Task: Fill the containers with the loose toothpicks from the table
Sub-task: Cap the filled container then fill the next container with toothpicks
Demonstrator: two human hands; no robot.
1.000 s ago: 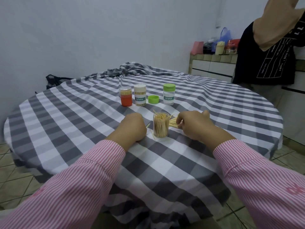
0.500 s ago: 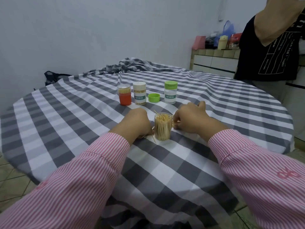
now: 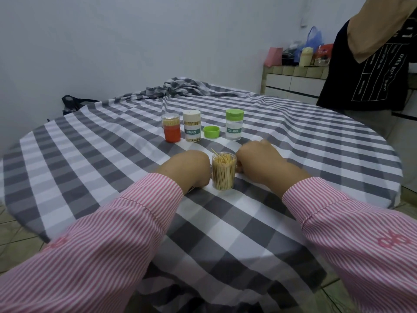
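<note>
The clear open container, nearly packed with toothpicks, stands upright between both hands. The left hand rests curled just left of it; the right hand sits curled just right (what either grips is hidden, so I cannot tell). Filling looks nearly finished; next probably comes dropping gathered picks in, then the green cap behind it.

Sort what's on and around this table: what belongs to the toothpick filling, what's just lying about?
Job: open clear container full of toothpicks, orange container, beige-lidded container, green-lidded container, loose green lid.

Lying about: dark bag, counter clutter.
</note>
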